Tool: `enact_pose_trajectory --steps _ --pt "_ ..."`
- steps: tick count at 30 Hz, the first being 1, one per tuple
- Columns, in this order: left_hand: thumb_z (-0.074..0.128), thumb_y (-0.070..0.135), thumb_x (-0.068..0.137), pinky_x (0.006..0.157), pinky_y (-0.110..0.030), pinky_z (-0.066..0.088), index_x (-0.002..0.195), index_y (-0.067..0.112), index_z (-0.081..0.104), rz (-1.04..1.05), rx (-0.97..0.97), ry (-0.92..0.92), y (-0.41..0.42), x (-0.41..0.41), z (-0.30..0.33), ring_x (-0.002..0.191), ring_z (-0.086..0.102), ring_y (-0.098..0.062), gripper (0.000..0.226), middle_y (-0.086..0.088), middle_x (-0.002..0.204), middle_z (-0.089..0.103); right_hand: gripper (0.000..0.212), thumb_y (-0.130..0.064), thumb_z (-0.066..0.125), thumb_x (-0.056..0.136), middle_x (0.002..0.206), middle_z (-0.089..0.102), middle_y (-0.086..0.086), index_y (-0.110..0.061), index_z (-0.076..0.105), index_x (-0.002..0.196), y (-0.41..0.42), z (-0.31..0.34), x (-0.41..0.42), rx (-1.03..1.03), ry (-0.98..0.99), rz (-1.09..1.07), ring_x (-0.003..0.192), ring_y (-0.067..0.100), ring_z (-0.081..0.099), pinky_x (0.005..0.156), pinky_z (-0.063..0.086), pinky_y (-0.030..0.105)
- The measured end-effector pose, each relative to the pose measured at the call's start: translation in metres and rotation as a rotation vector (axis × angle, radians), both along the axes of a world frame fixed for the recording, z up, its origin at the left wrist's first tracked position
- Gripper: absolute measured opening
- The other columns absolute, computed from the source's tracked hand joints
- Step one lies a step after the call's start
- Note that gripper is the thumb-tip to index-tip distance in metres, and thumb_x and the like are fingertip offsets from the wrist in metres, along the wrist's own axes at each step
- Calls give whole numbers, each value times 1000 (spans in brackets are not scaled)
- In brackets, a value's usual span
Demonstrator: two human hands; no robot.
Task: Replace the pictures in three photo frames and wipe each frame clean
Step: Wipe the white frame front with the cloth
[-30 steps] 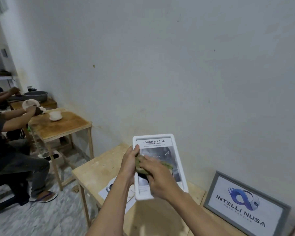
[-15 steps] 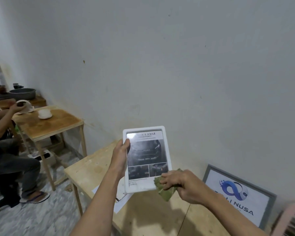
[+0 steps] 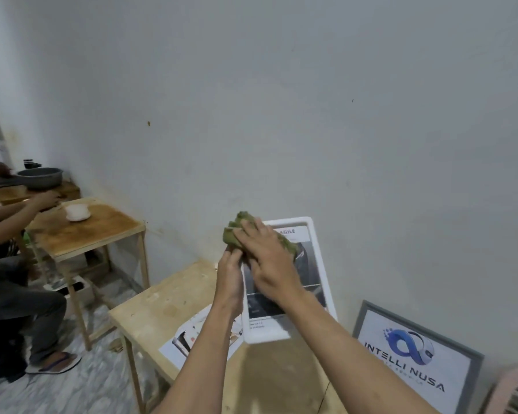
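Above the bench (image 3: 174, 297): wiping the white frame (image 3: 317, 264).
Cloth (image 3: 243, 231), earlier at the bottom edge, now at the top corner under the flat, open right hand (image 3: 269, 258); left hand (image 3: 231, 279) grips the frame's edge, wipe nearly complete.

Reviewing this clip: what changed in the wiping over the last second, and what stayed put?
The right hand swept the green cloth down to the white frame's lower edge half a second ago, then back up to its top left corner now. The left hand kept its grip on the frame's left edge throughout. The grey frame still leans against the wall, and the loose prints still lie on the table.
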State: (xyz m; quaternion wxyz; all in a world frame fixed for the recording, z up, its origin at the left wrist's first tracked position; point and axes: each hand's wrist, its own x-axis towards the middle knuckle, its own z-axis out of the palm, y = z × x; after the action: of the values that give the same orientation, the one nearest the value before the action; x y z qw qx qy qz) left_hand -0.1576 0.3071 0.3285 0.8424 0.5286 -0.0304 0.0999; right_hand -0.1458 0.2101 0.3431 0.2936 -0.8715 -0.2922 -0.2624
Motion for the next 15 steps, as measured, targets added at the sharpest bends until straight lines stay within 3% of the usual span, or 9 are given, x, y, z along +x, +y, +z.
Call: enact_pose_trajectory --steps 2,5,6,9,11,13,15 --pt "35 28 106 69 -20 57 101 14 71 -25 -201 81 6 -4 4 91 74 -16 38 -1 90 78 52 -9 45 90 149 42 1 -21 46 141 16 0 -6 -41 26 60 141 20 31 119 19 37" --pt "41 55 99 85 -38 58 95 8 74 -95 -345 138 30 -1 5 88 71 -28 57 -13 89 74 49 -16 42 88 140 51 2 -26 49 136 17 -2 -15 -144 108 142 127 25 44 109 33 43" --pt "45 56 97 86 -40 58 95 6 75 -116 -309 149 37 0 5 85 71 -31 58 -16 88 74 51 -12 45 87 140 51 2 -26 50 135 14 -4 -19 -159 153 181 129 24 42 111 31 43" --pt "49 44 99 63 -35 61 99 3 76 -132 -149 198 56 6 7 64 71 -30 48 -17 80 75 52 0 52 84 144 49 0 -26 58 128 -1 -26 -37 -223 266 286 138 18 35 117 22 40" --pt "47 39 102 63 -37 59 112 2 71 -77 -39 178 64 11 10 60 70 -27 46 -17 83 75 42 -2 54 85 137 56 -2 -24 66 119 -7 -49 -49 -296 293 337 135 14 40 115 27 39" --pt "44 36 104 61 -34 58 118 2 68 -15 84 147 62 13 10 62 71 -23 42 -18 91 76 38 -1 54 85 130 62 -6 -22 69 113 -12 -61 -60 -219 380 357 130 7 46 113 31 32" --pt "44 32 105 63 -37 60 116 3 68 39 158 141 55 12 5 71 74 -27 39 -20 101 75 39 4 52 84 116 68 -10 -17 70 111 -14 -48 -68 -7 521 351 114 2 59 101 42 20"
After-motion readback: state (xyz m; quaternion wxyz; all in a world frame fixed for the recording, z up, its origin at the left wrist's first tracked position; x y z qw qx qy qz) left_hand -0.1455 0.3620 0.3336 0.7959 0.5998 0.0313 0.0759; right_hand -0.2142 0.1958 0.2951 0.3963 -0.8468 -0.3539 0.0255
